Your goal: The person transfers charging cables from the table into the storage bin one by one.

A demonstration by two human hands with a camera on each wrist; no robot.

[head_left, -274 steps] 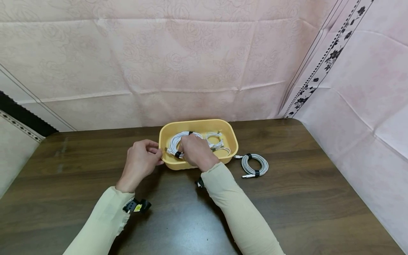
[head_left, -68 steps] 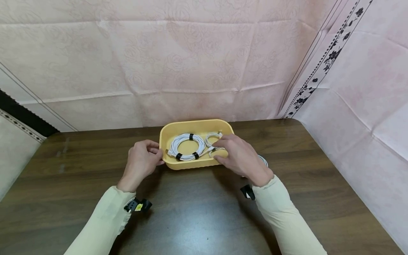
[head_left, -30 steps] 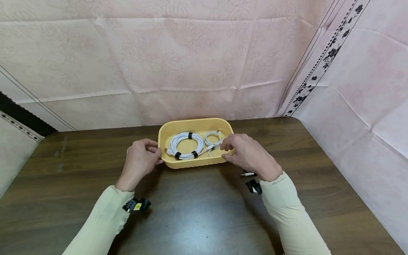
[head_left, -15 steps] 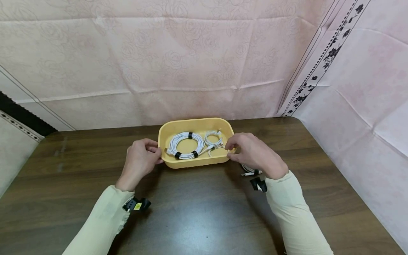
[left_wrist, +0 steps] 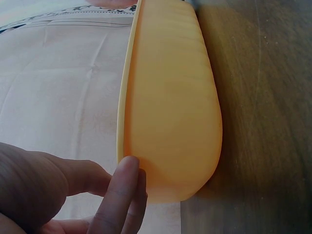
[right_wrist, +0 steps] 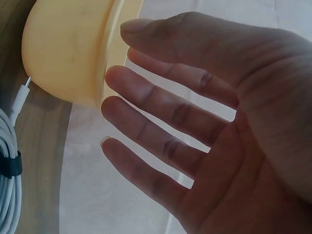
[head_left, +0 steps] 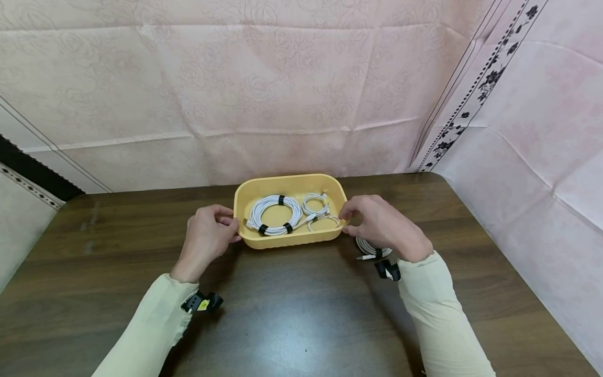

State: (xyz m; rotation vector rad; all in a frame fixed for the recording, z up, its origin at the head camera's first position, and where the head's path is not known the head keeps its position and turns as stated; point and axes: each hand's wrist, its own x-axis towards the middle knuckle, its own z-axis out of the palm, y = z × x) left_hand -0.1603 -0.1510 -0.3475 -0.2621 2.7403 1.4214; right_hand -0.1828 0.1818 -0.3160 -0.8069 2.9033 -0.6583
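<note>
A yellow plastic tray [head_left: 291,241] stands at the table's back edge. Inside lie a large white cable coil [head_left: 256,214] with black straps, a smaller white coil [head_left: 307,201], and a thin cable loop [head_left: 333,218]. My left hand [head_left: 211,238] pinches the tray's left end, fingertips against the wall in the left wrist view. At the opposite end is my right hand [head_left: 379,225], fingers spread and relaxed, thumb [right_wrist: 185,41] overlapping the rim in the right wrist view; whether it touches cannot be told. Partly hidden beneath it, a strapped cable coil [head_left: 369,250] lies on the table.
The brown wooden table [head_left: 273,314] ends just behind the tray. A pale patterned cloth [head_left: 264,94] hangs along the back, and another covers the right side. Black wrist cameras [head_left: 202,302] are strapped over both sleeves.
My right hand has gone from the large coil to the smaller cables, then right to the tray's end. The large coil now lies flat and uncovered. My left hand has stayed put.
</note>
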